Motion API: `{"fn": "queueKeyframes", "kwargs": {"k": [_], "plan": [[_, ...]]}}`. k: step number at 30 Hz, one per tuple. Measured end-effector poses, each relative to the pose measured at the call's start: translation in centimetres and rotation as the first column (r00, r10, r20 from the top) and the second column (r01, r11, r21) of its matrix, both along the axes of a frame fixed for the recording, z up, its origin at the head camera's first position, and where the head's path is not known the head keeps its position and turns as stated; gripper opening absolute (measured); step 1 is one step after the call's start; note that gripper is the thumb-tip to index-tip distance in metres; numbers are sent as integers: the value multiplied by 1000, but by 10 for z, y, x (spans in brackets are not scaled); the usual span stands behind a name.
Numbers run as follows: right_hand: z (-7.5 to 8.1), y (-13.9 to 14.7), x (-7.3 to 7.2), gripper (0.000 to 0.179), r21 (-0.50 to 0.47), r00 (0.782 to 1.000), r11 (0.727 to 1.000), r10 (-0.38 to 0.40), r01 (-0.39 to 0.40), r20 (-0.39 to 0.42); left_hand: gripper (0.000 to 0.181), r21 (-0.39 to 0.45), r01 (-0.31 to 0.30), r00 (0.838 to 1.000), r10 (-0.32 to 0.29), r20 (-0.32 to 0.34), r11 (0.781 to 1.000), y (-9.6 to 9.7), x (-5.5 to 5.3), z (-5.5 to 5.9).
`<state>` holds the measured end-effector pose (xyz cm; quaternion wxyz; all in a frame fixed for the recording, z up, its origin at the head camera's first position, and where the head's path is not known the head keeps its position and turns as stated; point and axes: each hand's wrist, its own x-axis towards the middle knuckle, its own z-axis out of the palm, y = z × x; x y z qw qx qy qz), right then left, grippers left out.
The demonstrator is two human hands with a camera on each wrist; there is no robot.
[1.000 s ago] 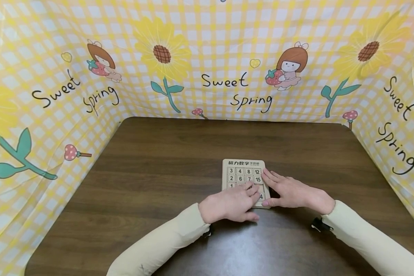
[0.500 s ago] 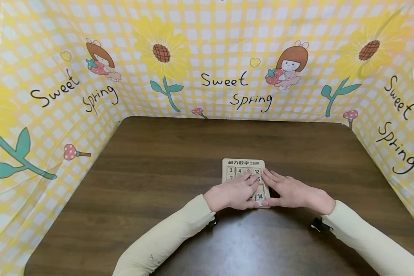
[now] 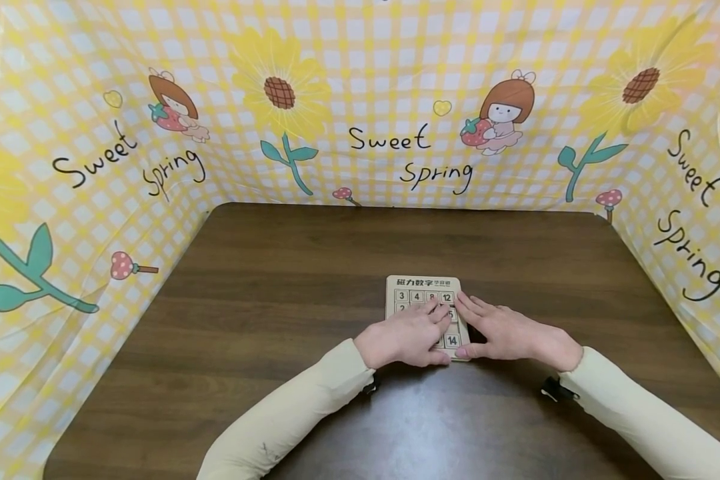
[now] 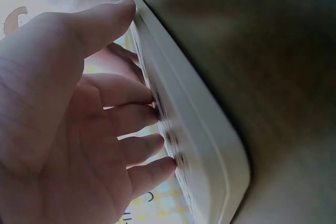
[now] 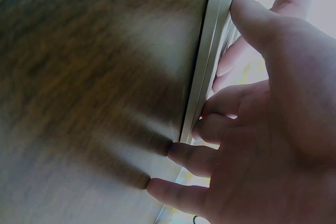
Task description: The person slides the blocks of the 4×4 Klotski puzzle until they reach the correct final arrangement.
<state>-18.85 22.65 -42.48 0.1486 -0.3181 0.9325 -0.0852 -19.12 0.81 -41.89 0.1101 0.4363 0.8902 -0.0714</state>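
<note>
A pale number slide puzzle (image 3: 423,282) lies flat on the dark wooden table, with numbered tiles in a frame. My left hand (image 3: 405,335) reaches over it from the left, hiding many tiles. Its fingertips touch the tiles, its thumb near the front edge. The 15 tile (image 3: 452,315) shows partly beside those fingers, with a thin gap below the 12 tile (image 3: 447,297). Below it is a vacant slot, then the 14 tile (image 3: 453,341). My right hand (image 3: 507,333) rests along the puzzle's right edge, thumb at the near right corner. In the right wrist view two fingertips (image 5: 173,149) touch the table.
The brown table (image 3: 246,287) spreads around the puzzle on all sides. A yellow checked cloth (image 3: 384,87) with printed flowers and lettering stands as a wall behind it and on both sides. A black strap piece (image 3: 558,391) sits at my right cuff.
My left hand has moved up and slightly right over the tiles, uncovering the 14. Since half a second ago the 15 tile has slid slightly towards me. My right hand stays put.
</note>
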Motion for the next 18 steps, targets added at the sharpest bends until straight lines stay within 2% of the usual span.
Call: {"fn": "queueKeyframes", "kwargs": {"k": [5, 11, 18], "plan": [[1, 0, 0, 93, -9, 1000, 1000, 8, -8, -22, 78, -29, 16, 998, -17, -59, 999, 1, 10, 1], [3, 0, 0, 94, 3, 1000, 1000, -14, 14, 9, 78, -45, 23, 997, -26, -67, 999, 0, 21, 1], [1, 0, 0, 95, 9, 1000, 1000, -15, 15, 16, 75, -16, 39, 996, -40, -80, 999, -3, 22, -2]]}}
